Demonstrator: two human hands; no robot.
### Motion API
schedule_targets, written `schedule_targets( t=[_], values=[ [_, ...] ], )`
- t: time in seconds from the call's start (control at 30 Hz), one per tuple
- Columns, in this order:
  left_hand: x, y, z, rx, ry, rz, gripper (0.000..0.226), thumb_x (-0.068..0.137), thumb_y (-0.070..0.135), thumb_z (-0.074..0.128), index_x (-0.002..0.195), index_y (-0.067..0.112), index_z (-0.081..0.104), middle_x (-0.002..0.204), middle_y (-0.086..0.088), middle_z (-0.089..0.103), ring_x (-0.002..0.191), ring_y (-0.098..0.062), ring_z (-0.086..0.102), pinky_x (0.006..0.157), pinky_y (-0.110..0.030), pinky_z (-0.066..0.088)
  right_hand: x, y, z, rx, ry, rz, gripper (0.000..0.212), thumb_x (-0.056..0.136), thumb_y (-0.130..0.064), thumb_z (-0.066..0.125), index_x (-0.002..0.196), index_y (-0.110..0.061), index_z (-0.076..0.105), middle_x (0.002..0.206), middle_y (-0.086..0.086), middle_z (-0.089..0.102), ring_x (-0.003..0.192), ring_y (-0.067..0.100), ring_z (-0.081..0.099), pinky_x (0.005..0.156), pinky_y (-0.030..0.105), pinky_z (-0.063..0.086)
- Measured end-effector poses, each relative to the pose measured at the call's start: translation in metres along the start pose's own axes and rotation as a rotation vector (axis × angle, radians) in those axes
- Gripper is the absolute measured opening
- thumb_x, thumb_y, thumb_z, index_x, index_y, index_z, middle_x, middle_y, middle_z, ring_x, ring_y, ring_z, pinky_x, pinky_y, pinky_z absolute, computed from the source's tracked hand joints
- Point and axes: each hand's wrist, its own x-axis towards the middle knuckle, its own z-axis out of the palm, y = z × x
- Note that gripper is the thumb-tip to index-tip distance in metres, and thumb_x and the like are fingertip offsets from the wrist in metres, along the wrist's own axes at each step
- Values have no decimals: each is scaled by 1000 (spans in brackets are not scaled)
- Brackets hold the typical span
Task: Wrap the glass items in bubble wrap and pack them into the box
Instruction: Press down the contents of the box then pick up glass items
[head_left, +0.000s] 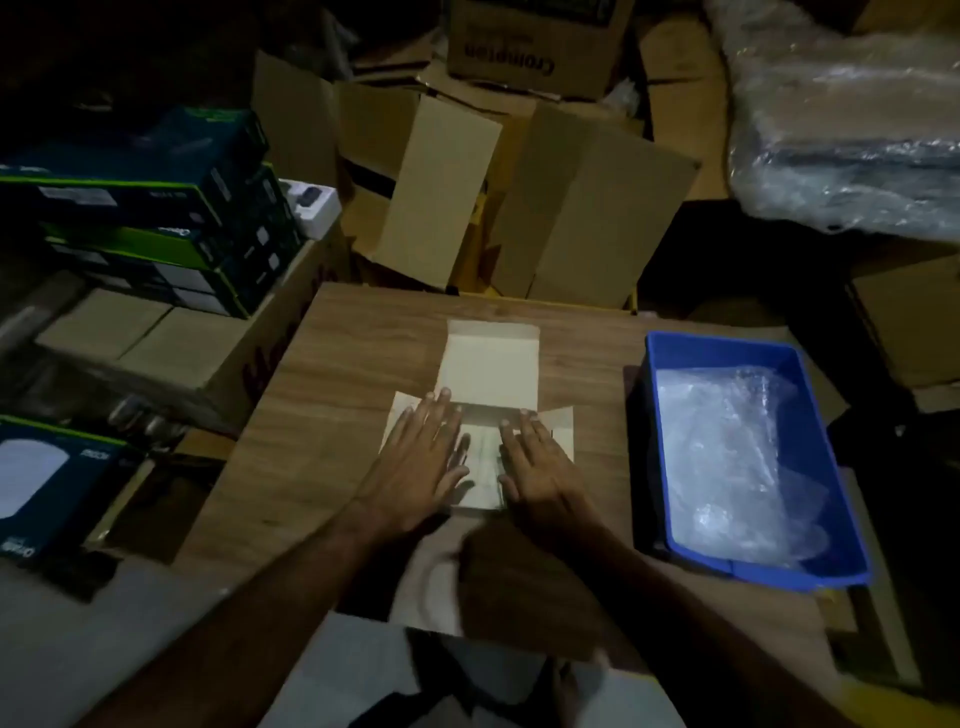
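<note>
A small pale cardboard box (488, 366) stands in the middle of the wooden table (332, 374), its far lid flap raised and its side flaps spread. My left hand (421, 457) lies flat on the left flap, fingers straight. My right hand (537, 462) presses flat on the right flap beside it. Between the hands a pale wrapped bundle (483, 462) shows inside the box. A blue plastic bin (675, 353) on the right of the table holds clear bubble wrap (737, 457). No bare glass item is visible.
Open brown cartons (493, 208) crowd behind the table. Stacked dark and green product boxes (156, 218) sit on cartons at the left. A large plastic-wrapped bundle (852, 114) lies at the top right. Another flat carton (519, 587) lies at the table's near edge.
</note>
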Motion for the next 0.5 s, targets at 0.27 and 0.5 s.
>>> schedule_targets(
  t=[0.27,0.5],
  values=[
    [10,-18,41,75,-86,68,63,98,40,51,148,4,43,151,-19,47,137,-35,46,118,-52,31,9,1,44,-105,-299,140,59,105,-29,15,157,0,22,161,26,25,150,40,23,122,49,25],
    [38,-16,51,91,-195,-44,29,87,27,65,113,15,66,114,-7,65,103,-27,59,99,-43,41,36,-12,37,-235,-357,200,47,94,-43,58,119,-4,61,121,19,60,107,33,58,90,44,47]
  ],
)
